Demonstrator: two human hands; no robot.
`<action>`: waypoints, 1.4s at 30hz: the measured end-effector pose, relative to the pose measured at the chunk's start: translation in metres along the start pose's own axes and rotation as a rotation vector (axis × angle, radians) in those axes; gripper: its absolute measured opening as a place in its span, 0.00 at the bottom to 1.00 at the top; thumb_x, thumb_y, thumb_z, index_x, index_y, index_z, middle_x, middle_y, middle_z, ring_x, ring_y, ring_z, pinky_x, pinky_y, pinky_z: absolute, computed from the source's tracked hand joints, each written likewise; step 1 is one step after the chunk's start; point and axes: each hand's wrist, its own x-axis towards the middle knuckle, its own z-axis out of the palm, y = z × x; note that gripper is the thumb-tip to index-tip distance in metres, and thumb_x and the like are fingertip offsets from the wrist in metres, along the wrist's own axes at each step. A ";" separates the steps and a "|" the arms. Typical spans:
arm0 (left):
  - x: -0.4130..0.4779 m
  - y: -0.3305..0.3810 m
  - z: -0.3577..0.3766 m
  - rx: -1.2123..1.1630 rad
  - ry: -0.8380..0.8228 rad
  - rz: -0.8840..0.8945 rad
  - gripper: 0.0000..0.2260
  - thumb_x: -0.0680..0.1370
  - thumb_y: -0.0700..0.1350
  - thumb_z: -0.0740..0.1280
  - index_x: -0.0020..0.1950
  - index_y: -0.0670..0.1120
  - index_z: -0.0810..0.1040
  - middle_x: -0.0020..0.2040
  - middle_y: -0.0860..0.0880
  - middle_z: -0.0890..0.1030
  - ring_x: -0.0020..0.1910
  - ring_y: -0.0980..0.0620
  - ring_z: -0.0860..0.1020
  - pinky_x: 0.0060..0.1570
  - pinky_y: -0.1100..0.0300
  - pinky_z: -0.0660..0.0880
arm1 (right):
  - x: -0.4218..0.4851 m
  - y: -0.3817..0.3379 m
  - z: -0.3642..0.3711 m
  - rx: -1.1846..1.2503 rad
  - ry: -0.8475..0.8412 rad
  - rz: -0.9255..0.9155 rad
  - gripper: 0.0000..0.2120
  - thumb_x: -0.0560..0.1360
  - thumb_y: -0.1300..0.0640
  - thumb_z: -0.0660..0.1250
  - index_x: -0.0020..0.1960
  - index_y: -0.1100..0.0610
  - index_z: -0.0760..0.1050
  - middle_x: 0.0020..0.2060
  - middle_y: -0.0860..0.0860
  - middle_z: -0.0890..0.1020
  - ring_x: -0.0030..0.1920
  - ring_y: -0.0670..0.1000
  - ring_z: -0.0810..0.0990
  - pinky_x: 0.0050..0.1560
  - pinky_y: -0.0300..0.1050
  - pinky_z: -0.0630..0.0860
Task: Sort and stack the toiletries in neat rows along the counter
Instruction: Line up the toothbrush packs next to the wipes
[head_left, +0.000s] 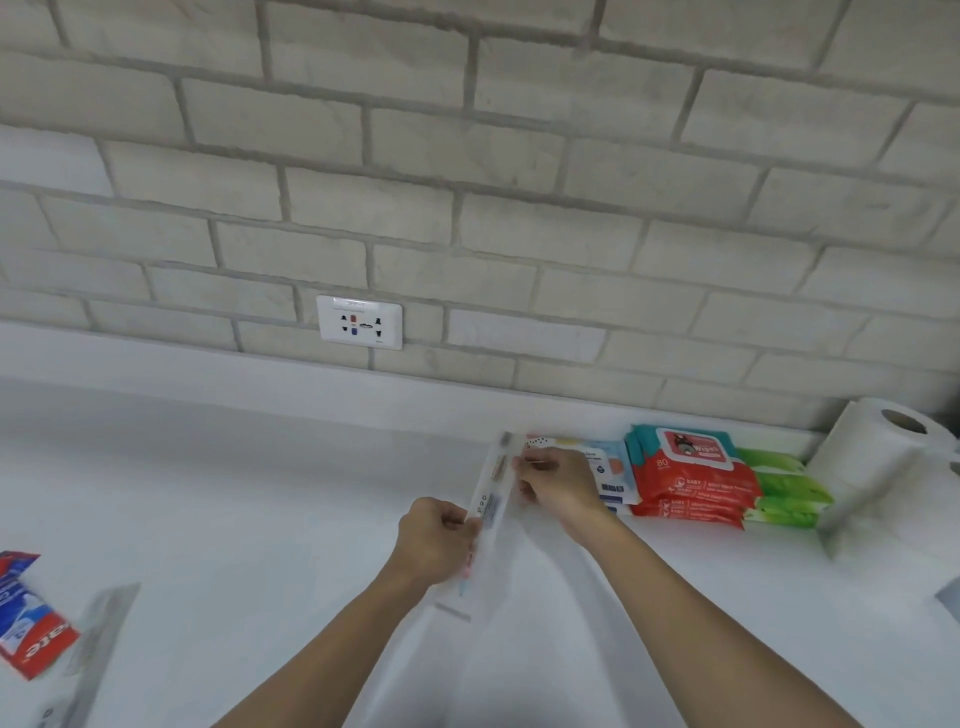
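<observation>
Both hands are on one long clear pack (491, 499), mid-counter, just left of the sorted row. The pack runs near to far; its contents are too blurred to identify, and contact with the white counter (234, 493) cannot be determined. The left hand (436, 543) has its fingers curled and pinches the pack's left edge around mid-length. The right hand (558, 486) has its fingertips drawn together and pinches the right edge nearer the far end. Along the far right of the counter, against the brick wall (519, 182), in order leftward to rightward: white-and-blue packs (605, 470), stacked red wipes packs (693, 480), stacked green packs (784, 491), and a paper towel roll (872, 462). These touch or stand just beside one another. At the near left lie a red-and-blue toothpaste box (31, 623) and, just beside it, a second clear pack (101, 634). A wall socket (359, 322) sits above the counter.
</observation>
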 end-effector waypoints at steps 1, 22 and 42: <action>0.004 0.000 0.005 0.018 0.021 0.000 0.10 0.76 0.46 0.69 0.38 0.44 0.84 0.34 0.48 0.85 0.28 0.59 0.80 0.28 0.70 0.72 | 0.003 0.001 -0.005 -0.047 0.007 -0.016 0.04 0.75 0.59 0.70 0.47 0.53 0.83 0.35 0.50 0.85 0.32 0.47 0.81 0.39 0.43 0.80; 0.053 0.009 0.071 0.274 0.126 0.032 0.09 0.74 0.42 0.63 0.34 0.43 0.72 0.28 0.48 0.74 0.27 0.49 0.71 0.29 0.63 0.69 | 0.034 0.039 -0.047 -0.826 -0.044 -0.222 0.20 0.77 0.52 0.66 0.69 0.47 0.71 0.66 0.54 0.69 0.69 0.60 0.62 0.70 0.52 0.63; 0.048 -0.009 0.058 0.336 0.139 0.152 0.18 0.79 0.52 0.63 0.67 0.46 0.73 0.58 0.48 0.72 0.46 0.53 0.73 0.51 0.63 0.69 | 0.022 0.039 -0.046 -0.874 -0.083 -0.289 0.21 0.78 0.52 0.62 0.71 0.47 0.69 0.72 0.54 0.68 0.74 0.58 0.60 0.75 0.54 0.56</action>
